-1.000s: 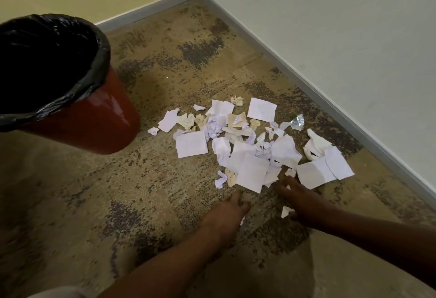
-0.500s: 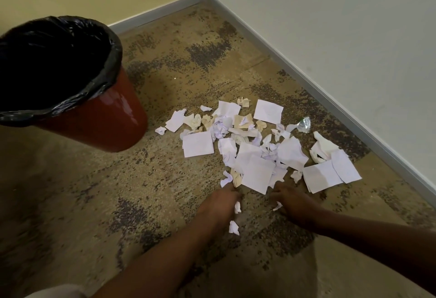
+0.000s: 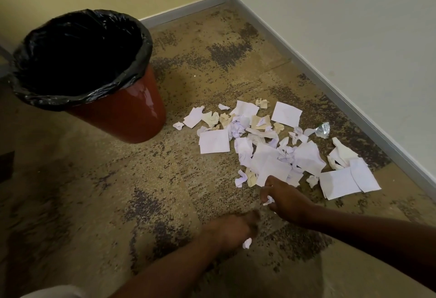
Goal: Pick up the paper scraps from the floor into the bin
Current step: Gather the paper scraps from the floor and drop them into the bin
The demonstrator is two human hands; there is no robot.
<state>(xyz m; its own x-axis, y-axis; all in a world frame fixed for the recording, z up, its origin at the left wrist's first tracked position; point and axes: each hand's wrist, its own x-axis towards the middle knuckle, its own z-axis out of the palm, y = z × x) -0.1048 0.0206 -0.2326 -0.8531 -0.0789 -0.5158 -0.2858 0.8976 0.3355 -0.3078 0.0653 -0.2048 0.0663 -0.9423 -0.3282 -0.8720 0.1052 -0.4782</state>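
Carpet corner, paper scraps point(image 3: 278, 146) scattered flat

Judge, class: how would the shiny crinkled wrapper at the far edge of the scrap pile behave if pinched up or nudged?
The shiny wrapper looks thin and crumpled, so it would probably be very light and floppy, crushing between fingers. Its glossy surface may be slippery. Lying loose on the carpet, it would likely skid or flutter when nudged.

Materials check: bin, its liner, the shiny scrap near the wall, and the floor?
Bin: looks like glossy red-brown plastic, going by the sharp highlights.
Liner: thin black plastic film, crinkled and shiny over the rim.
Shiny scrap: seems to be foil or clear film; reflective and creased, cannot tell which.
Floor: mottled tan carpet, matte with a grainy texture.
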